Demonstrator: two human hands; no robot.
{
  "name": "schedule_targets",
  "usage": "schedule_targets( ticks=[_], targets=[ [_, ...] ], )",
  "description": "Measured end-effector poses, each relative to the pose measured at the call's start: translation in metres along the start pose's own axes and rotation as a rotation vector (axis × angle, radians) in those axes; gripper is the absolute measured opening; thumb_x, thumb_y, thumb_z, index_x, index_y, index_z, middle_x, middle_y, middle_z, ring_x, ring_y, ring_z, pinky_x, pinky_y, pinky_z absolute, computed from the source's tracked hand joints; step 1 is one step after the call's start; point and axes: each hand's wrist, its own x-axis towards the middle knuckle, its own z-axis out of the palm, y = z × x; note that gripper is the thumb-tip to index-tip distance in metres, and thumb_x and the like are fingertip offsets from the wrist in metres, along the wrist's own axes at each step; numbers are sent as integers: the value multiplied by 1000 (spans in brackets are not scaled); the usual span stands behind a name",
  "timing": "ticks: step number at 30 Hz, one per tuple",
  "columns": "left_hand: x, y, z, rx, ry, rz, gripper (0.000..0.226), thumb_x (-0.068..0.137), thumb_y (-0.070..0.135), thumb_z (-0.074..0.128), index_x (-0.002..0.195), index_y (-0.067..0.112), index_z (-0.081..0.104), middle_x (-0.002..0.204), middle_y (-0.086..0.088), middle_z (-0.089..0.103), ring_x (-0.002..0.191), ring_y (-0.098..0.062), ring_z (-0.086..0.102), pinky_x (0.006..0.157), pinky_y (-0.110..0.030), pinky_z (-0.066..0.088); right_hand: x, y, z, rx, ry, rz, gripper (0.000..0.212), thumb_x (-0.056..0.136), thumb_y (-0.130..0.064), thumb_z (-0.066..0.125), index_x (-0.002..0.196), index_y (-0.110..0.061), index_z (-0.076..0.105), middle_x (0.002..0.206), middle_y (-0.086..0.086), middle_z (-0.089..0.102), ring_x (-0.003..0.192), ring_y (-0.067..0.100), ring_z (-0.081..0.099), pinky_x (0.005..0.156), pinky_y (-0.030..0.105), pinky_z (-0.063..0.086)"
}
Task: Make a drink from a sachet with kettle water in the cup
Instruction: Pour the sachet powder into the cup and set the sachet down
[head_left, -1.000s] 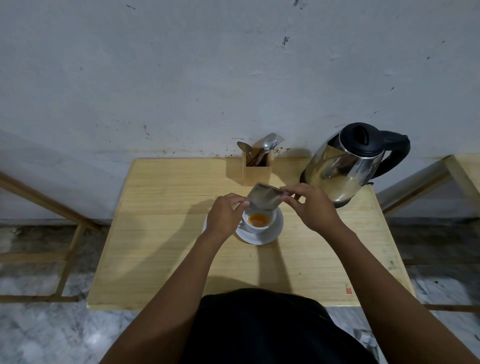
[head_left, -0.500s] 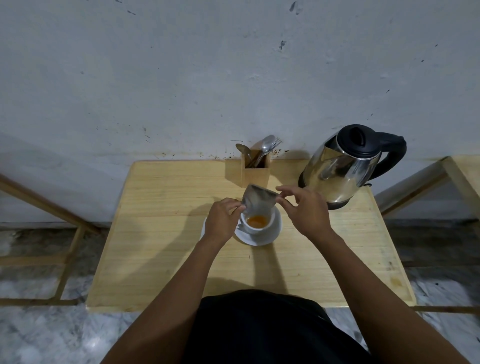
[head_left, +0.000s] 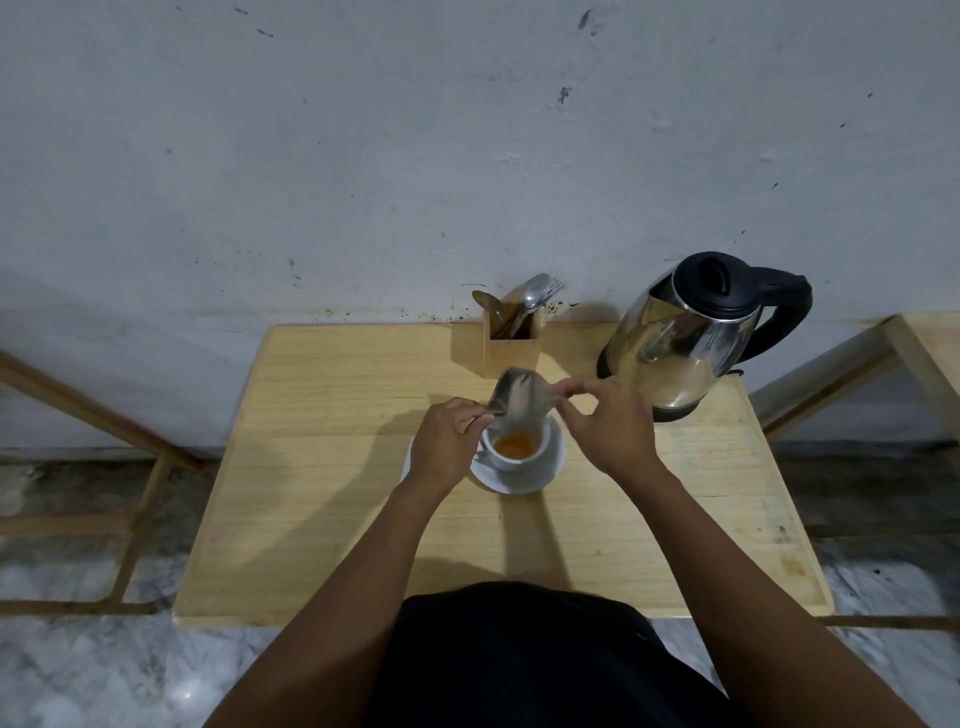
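Sachet (head_left: 518, 399) tipped over the cup (head_left: 514, 448), pinched between my left hand (head_left: 448, 448) and right hand (head_left: 609, 425), fingers closed on its two sides. Orange powder in cup, on saucer (head_left: 550, 470), mid-table (head_left: 322, 483). Kettle (head_left: 691, 338) at back right corner.

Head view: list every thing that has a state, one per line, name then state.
sachet: open, tipped over the cup, pinched by both hands
left hand: gripping the sachet's lower corner
right hand: pinching the sachet's upper edge
cup: upright on its saucer, orange powder inside
saucer: flat on the table
kettle: upright, lid shut
cutlery holder: upright, holding spoons and a fork
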Motion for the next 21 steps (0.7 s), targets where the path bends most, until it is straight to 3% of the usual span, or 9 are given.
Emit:
schedule_targets(
  ticks=[2,5,7,9,11,13,17,19,21],
  targets=[
    [0,-1,0,-2,1,-5,17,90,17,62,98,9,76,99,-5,72,91,-17,62,77,-16,43,2,1,-2,60,-22,36,5,84,-36,73,84,-41,73,82,-28,67,94,2,60,94,40,47],
    [0,0,0,1,-17,-10,18,90,19,62,97,9,75,99,-5,72,93,-18,62,80,-25,45,4,2,-3,82,-4,75,3,83,-37,73,85,-38,75,86,-25,70,81,-2,63,89,34,50],
    [0,1,1,10,-19,-5,17,90,20,62,95,11,75,98,-3,72,93,-21,62,82,-31,49,3,0,-5,115,-91,86,4,84,-36,73,86,-38,75,89,-24,71,85,-4,62,87,30,51],
    [1,3,1,-14,-21,-23,16,90,17,62,94,10,76,98,-5,72,91,-19,62,80,-28,48,1,-1,-4,130,-126,82,3,83,-39,73,84,-40,75,88,-27,71,87,-4,64,79,25,51],
    [0,5,-1,-69,-9,-54,16,90,14,63,97,7,75,101,-9,72,90,-15,61,78,-18,44,-1,0,-6,115,-48,95,4,83,-42,71,85,-40,75,87,-26,70,75,2,64,66,23,49],
    [-1,5,-3,-121,-20,-97,17,91,16,62,99,9,75,105,-8,70,94,-17,61,82,-22,45,-4,2,-8,117,-39,97,2,83,-39,71,84,-40,73,85,-24,69,73,3,58,62,25,46],
    [-5,10,-14,-234,-10,-238,27,92,37,58,113,21,66,113,5,64,99,-14,58,76,-19,41,-17,7,-4,238,0,85,12,83,-29,72,79,-40,69,83,-20,69,79,2,60,65,22,44],
    [-8,20,-22,-264,6,-340,33,94,47,50,105,20,66,101,5,65,90,-15,57,71,-22,42,-24,7,-2,240,61,23,14,82,-25,74,81,-38,69,82,-17,69,80,3,60,67,20,44],
    [-6,29,-31,-330,-52,-501,56,92,60,39,96,11,67,91,1,69,82,-20,59,73,-29,46,-31,8,1,197,141,-121,12,80,-16,76,83,-27,73,83,-16,69,79,2,60,73,24,47]
  ],
)
